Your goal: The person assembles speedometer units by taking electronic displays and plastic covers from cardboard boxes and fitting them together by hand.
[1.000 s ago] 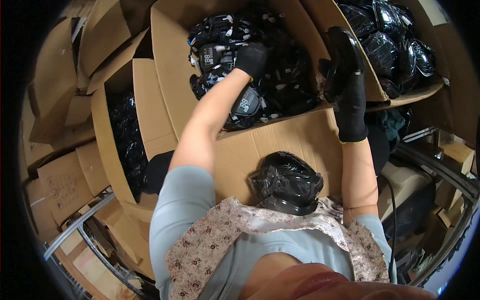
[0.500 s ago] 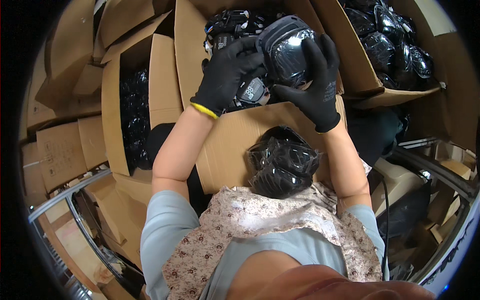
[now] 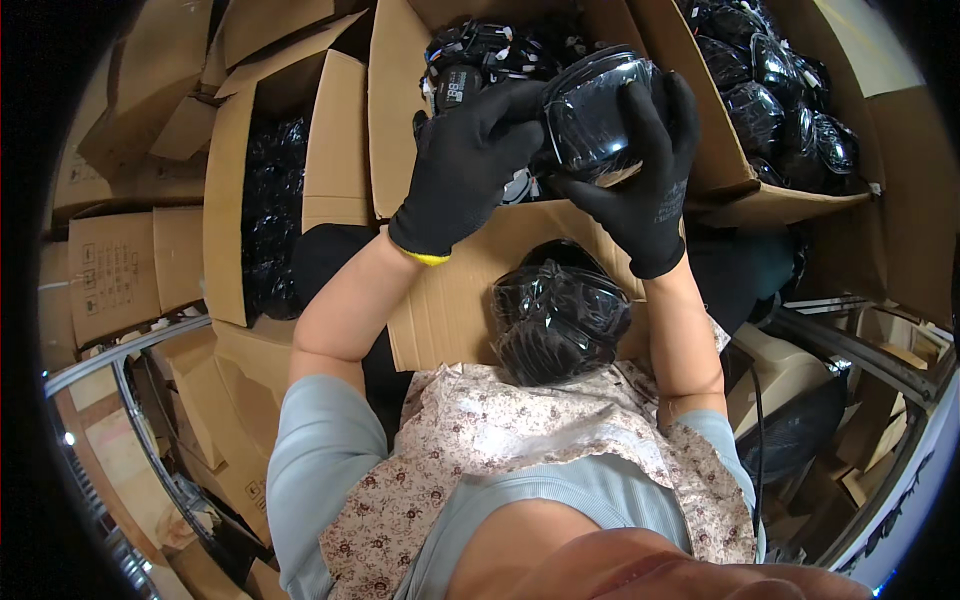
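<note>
Above the open carton in front of me, a black instrument panel with a glossy clear cover (image 3: 597,115) is held between both hands, tilted with its shiny face up. My left hand (image 3: 470,165), in a black glove with a yellow cuff, is closed on the panel's left edge. My right hand (image 3: 645,170), also black-gloved, grips the right side, thumb underneath and fingers over the edge. Below them, a plastic-wrapped black instrument panel (image 3: 560,320) lies on the carton's near flap (image 3: 440,320), against my apron. Behind the left hand, several black display units (image 3: 460,85) fill the carton, partly hidden.
To the right stands a carton (image 3: 800,205) with several film-wrapped black panels (image 3: 755,115). A narrower carton (image 3: 335,150) of wrapped black parts (image 3: 275,220) is at the left. Flattened and stacked cartons (image 3: 115,275) and metal rails (image 3: 140,345) lie further out.
The held panel has turned so its glossy face shows more broadly. My left hand has moved closer in to its left edge. The whole view has shifted slightly.
</note>
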The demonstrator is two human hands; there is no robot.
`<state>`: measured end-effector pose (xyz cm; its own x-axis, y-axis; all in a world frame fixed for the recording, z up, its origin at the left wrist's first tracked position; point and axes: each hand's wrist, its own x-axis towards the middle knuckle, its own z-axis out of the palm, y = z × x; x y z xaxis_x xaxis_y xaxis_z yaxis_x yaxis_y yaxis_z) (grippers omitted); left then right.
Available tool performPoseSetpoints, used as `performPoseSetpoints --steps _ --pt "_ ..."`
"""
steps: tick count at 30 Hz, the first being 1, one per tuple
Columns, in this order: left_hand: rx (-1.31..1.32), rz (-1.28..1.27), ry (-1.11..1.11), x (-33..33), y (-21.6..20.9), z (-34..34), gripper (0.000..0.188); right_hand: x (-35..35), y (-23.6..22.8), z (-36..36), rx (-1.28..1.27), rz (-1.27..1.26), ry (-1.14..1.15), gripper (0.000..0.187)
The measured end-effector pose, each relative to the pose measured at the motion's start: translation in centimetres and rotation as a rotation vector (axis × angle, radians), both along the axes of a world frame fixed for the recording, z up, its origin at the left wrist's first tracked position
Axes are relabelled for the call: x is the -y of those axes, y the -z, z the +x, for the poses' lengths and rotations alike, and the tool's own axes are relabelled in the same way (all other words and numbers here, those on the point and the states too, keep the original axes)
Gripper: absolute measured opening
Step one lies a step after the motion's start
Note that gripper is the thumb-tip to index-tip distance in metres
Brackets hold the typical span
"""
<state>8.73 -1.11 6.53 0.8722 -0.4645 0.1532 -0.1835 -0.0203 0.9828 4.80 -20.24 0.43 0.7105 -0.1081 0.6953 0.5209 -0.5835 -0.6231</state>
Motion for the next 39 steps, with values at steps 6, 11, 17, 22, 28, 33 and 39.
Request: performPoseSetpoints --steps 6,11,17,22,28,33,39 --pt "0.106 0.036 -0.098 0.6 0.1 -0.2 0.034 0.1 -0.9 -0.2 0.007 -0.084 0.052 0.099" --pt "-0.021 -0.004 -0.146 1.3 1.7 -0.3 0.036 -0.1 0.3 0.2 0.043 -0.144 0.080 0.095" --pt "0.031 0.006 -0.145 0.4 1.6 -0.6 0.032 1.8 -0.4 0.4 -0.158 0.497 -0.187 0.045" --pt "-0.050 0.060 -0.019 -0.4 2.5 -0.6 0.033 1.6 -0.6 0.1 -0.330 0.721 -0.326 0.027" --pt "0.182 0.131 -0.101 -0.4 4.4 -0.3 0.034 0.9 -0.3 -0.4 -0.395 0.807 -0.226 0.015" --pt "0.080 0.073 -0.033 -0.6 4.9 -0.3 0.035 1.1 0.0 -0.7 -0.395 0.796 -0.239 0.015" --pt "0.306 0.170 -0.068 -0.3 4.2 -0.2 0.031 0.2 0.6 -0.8 -0.421 0.770 -0.269 0.018"
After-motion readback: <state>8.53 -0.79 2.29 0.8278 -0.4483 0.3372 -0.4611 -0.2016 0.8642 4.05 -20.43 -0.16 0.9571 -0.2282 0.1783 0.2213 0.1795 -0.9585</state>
